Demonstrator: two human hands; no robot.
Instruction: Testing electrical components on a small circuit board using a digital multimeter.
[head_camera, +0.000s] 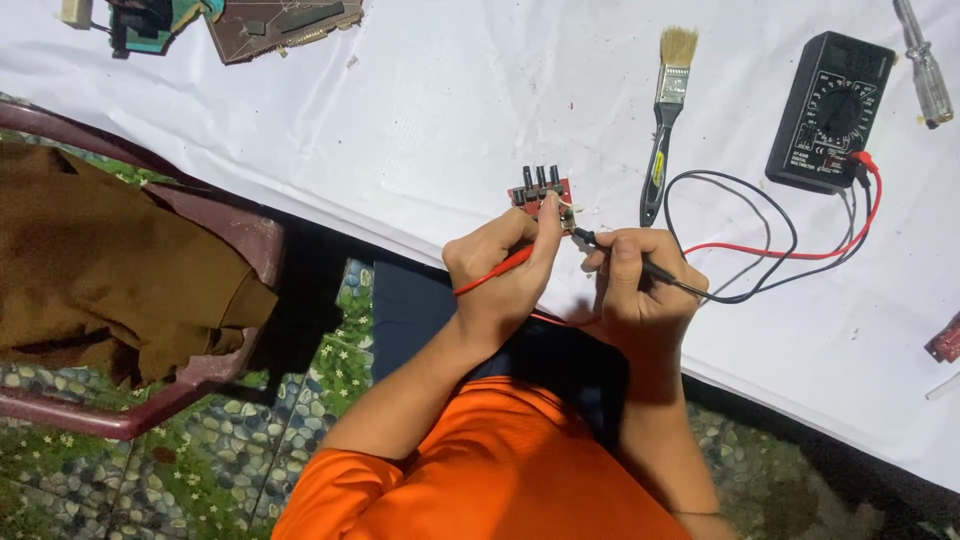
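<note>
My left hand (505, 270) grips a red test probe (492, 272), its tip pressed to a small red circuit board (540, 195) with three black knobs. The black test probe (640, 265) is held in my right hand (640, 285), and its point touches the same board at its right edge. Both hands rest on the white cloth-covered table (420, 130) near its front edge. Red and black leads (790, 250) run from the probes to a black multimeter (832, 110) at the upper right.
A paintbrush (667, 110) lies beside the board. A screwdriver (925, 70) lies at the far right, another circuit board (280, 22) and parts at the top left. A dark red plastic chair (230, 300) with brown cloth (100, 260) stands to the left over a pebbled floor.
</note>
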